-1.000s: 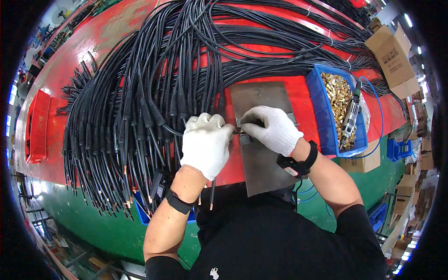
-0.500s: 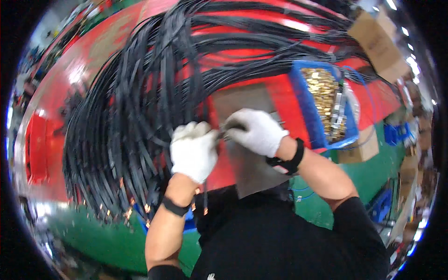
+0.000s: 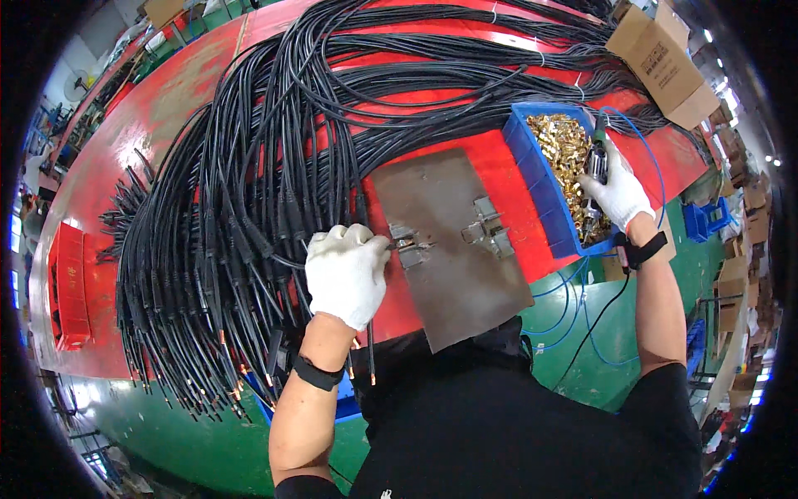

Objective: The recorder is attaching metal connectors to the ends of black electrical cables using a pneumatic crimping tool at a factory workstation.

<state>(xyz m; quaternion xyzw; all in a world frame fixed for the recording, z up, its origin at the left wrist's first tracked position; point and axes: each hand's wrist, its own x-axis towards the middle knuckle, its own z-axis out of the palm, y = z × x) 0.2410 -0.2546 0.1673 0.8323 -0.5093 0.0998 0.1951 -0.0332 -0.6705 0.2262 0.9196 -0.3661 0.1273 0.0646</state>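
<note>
Right now the left hand [image 3: 347, 273], in a white glove, is closed around the end of one black cable [image 3: 287, 259], holding its tip against the small clamp [image 3: 409, 246] on the grey metal plate [image 3: 449, 249]. The fist sits at the plate's left edge, so the cable end stays lined up with the fixture and does not spring back into the bundle. Whether the tip is actually seated in the clamp I cannot tell; the glove hides it.

The right hand [image 3: 613, 193], also gloved, is well apart from the left, over the blue bin [image 3: 532, 179] at the plate's right. Its fingers are wrapped around a dark handheld tool [image 3: 596, 162], which stands upright above the heap of brass fittings [image 3: 569, 154]. A blue hose [image 3: 644, 145] loops from the tool's top and hangs off the table edge, which suggests an air-driven driver; the bin lies close beside the plate so that parts and tool are within one arm's reach.

A second clamp [image 3: 486, 231] on the plate stands empty. The cables [image 3: 249, 183] fan across the red table [image 3: 166, 91] with their free ends hanging over the near edge towards the person, ready to be picked singly. A cardboard box [image 3: 661, 58] sits at the far right, and a red tray [image 3: 68, 287] lies at the far left.
</note>
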